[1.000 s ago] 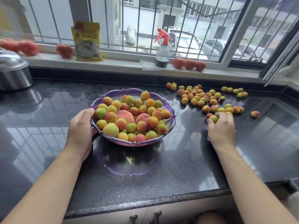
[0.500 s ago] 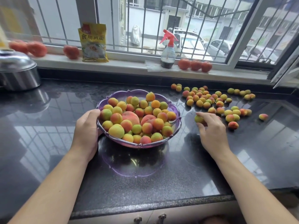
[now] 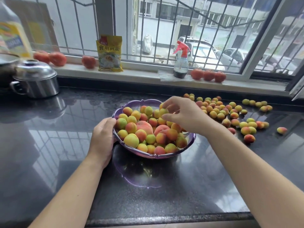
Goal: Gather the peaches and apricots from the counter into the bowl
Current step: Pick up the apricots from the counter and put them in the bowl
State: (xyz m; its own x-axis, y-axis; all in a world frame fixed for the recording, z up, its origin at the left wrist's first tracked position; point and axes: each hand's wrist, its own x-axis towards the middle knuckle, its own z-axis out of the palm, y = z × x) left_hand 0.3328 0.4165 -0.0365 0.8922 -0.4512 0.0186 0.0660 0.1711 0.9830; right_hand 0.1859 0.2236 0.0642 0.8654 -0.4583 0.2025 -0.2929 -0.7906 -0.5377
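- Head view: right hand is over the far side of the purple bowl, fingers loosely spread and curved; a yellow-green apricot sits at its fingertips
- Cannot tell whether that fruit is pinched or already resting on the pile, so the grip is unresolved
- Left hand cups the bowl's near-left rim, fingers curled against the wall, steadying it
- Bowl is heaped: small apricots all round, two larger pink peaches near the middle, fruit standing above the rim
- Loose fruit lies scattered on the dark counter to the right of the bowl, a dense patch toward the window and stragglers out to a lone one far right
- Judgement: the step in hand is the drop-off of one fruit into the bowl; the task looks past halfway, with a good many pieces left outside
- Next move, as I read it: let go cleanly, then reach right to the nearest loose fruit and close the fingers round it
- Placement wants care, since the mound is high and round fruit may roll off the top; low gaps near the rim look safer
- Sill behind holds tomatoes, a spray bottle and a yellow packet; steel pot stands far left; none of these belong to the task
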